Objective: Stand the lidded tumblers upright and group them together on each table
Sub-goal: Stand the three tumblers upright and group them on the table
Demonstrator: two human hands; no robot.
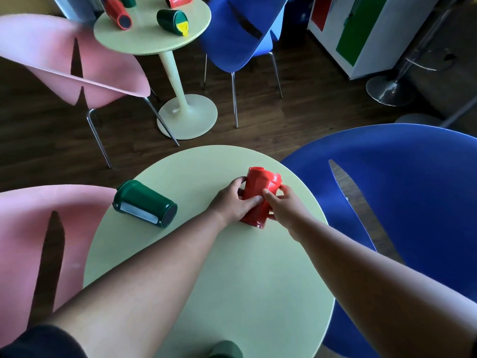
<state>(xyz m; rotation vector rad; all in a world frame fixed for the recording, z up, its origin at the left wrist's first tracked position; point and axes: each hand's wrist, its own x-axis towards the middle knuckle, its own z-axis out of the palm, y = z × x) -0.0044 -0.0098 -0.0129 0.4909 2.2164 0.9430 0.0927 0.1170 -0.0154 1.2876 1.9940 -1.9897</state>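
A red lidded tumbler [260,188] stands tilted on the near round pale-green table [232,267], its lid pointing away from me. My left hand [232,202] wraps its left side and my right hand [284,205] grips its right side. A dark green tumbler [144,204] lies on its side near the table's left edge. Part of another green tumbler [225,349] shows at the bottom edge. On the far round table [152,34], a red tumbler [117,11] and a green tumbler with a yellow lid [173,21] lie on their sides.
Pink chairs [77,71] [33,241] stand to the left, blue chairs [240,34] [402,202] to the right. More red and green items sit at the far table's back edge. A white cabinet [366,34] and a metal stool base [387,90] are at the upper right.
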